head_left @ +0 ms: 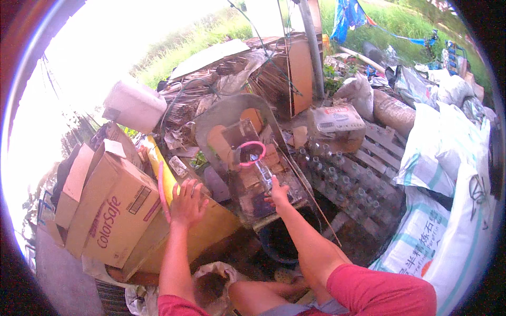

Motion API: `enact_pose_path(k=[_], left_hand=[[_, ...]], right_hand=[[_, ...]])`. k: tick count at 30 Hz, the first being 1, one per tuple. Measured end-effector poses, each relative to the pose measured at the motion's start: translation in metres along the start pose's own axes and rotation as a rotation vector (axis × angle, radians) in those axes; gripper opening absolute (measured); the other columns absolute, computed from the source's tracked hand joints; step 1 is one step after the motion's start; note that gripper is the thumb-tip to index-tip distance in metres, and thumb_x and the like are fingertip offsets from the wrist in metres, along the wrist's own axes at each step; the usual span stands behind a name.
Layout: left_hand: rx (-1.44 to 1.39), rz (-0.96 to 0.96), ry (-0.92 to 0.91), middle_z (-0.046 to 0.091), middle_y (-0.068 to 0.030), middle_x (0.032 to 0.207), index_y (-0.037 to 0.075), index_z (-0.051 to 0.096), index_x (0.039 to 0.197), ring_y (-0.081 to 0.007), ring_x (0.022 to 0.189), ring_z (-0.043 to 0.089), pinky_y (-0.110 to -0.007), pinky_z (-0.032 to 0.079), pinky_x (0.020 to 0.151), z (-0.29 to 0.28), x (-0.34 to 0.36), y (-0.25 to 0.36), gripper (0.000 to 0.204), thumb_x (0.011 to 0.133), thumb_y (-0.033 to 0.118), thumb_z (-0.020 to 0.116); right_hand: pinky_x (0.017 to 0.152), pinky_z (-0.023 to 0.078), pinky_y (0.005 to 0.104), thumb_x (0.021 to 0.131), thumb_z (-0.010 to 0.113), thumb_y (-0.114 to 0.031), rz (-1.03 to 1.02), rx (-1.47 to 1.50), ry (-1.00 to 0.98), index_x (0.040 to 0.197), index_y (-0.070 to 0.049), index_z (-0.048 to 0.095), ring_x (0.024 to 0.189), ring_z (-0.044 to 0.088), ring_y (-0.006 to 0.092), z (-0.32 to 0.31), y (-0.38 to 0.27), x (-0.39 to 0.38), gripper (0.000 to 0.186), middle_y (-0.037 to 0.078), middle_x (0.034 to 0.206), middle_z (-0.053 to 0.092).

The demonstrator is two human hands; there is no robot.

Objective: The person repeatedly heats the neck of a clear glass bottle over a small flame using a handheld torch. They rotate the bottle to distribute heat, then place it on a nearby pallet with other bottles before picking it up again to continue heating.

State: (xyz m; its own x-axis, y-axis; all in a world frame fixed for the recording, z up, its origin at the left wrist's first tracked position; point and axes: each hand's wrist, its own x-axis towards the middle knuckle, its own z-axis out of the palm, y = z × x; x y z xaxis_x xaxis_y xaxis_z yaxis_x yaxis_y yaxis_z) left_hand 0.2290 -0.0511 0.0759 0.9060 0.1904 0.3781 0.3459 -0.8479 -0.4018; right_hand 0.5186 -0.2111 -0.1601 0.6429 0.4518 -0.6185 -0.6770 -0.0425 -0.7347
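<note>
My right hand (278, 195) is closed around the near end of a clear bottle (263, 170), held tilted over the seat of a worn plastic chair (206, 124). A pink ring (264, 152) appears just beyond the bottle's far end; whether they touch I cannot tell. Further left, my left hand (188, 203) is open, its fingers spread, with nothing visible in it. Beside its outer edge runs a curved pink band (163, 192); contact with the hand is unclear. Brownish blocks or pieces (270, 157) lie on the chair.
Cardboard boxes (113, 226) crowd the left, with a yellow object (159, 158) behind. Several clear bottles (345, 179) stand right of the chair, near a wooden pallet (382, 147) and a carton (337, 126). White sacks (429, 152) fill the right side. A pale bucket (136, 105) lies tilted.
</note>
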Motion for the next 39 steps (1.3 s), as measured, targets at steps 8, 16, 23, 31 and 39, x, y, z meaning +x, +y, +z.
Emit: enact_pose_path(k=[8, 16, 23, 31, 39], left_hand=[[-0.009, -0.065, -0.040, 0.068, -0.0118, 0.146, 0.011, 0.072, 0.134, -0.0341, 0.148, 0.060, -0.065, 0.035, 0.134, 0.009, -0.009, 0.000, 0.039, 0.108, 0.039, 0.075], [-0.069, -0.136, 0.019, 0.071, -0.0116, 0.145, 0.013, 0.075, 0.135, -0.0325, 0.147, 0.062, -0.065, 0.033, 0.135, 0.003, -0.010, 0.004, 0.041, 0.102, 0.038, 0.080], [-0.127, -0.205, -0.056, 0.070, -0.0147, 0.147, 0.014, 0.077, 0.136, -0.0356, 0.149, 0.062, -0.067, 0.032, 0.135, 0.003, -0.008, 0.001, 0.045, 0.098, 0.038, 0.083], [-0.153, -0.198, -0.033, 0.070, -0.0148, 0.146, 0.015, 0.077, 0.133, -0.0361, 0.148, 0.062, -0.067, 0.032, 0.135, -0.001, -0.010, 0.001, 0.043, 0.098, 0.038, 0.083], [-0.164, -0.205, -0.005, 0.072, -0.0150, 0.143, 0.015, 0.076, 0.133, -0.0355, 0.146, 0.064, -0.067, 0.031, 0.135, 0.003, -0.010, 0.002, 0.043, 0.096, 0.038, 0.083]], right_hand=[[0.100, 0.064, 0.0546, 0.096, 0.100, -0.055, -0.428, -0.363, 0.129, 0.169, -0.001, 0.035, 0.140, 0.064, 0.0403, 0.000, 0.022, -0.003, 0.112, 0.026, 0.154, 0.063], [0.070, 0.064, 0.0465, 0.107, 0.087, -0.057, -0.075, 0.127, -0.121, 0.162, -0.007, 0.046, 0.096, 0.086, 0.0313, -0.020, 0.003, -0.025, 0.085, 0.021, 0.139, 0.075], [0.061, 0.057, 0.0392, 0.110, 0.080, -0.068, -0.087, -0.089, -0.036, 0.166, -0.015, 0.032, 0.085, 0.086, 0.0278, -0.017, -0.003, -0.028, 0.091, 0.018, 0.128, 0.081], [0.078, 0.057, 0.0452, 0.107, 0.086, -0.064, -0.215, -0.087, -0.111, 0.175, -0.015, 0.022, 0.093, 0.085, 0.0303, -0.014, 0.017, -0.017, 0.105, 0.019, 0.138, 0.080], [0.094, 0.057, 0.0557, 0.106, 0.067, -0.089, 0.106, 0.034, -0.305, 0.179, -0.009, 0.035, 0.103, 0.082, 0.0316, -0.035, -0.005, -0.027, 0.113, 0.021, 0.137, 0.077]])
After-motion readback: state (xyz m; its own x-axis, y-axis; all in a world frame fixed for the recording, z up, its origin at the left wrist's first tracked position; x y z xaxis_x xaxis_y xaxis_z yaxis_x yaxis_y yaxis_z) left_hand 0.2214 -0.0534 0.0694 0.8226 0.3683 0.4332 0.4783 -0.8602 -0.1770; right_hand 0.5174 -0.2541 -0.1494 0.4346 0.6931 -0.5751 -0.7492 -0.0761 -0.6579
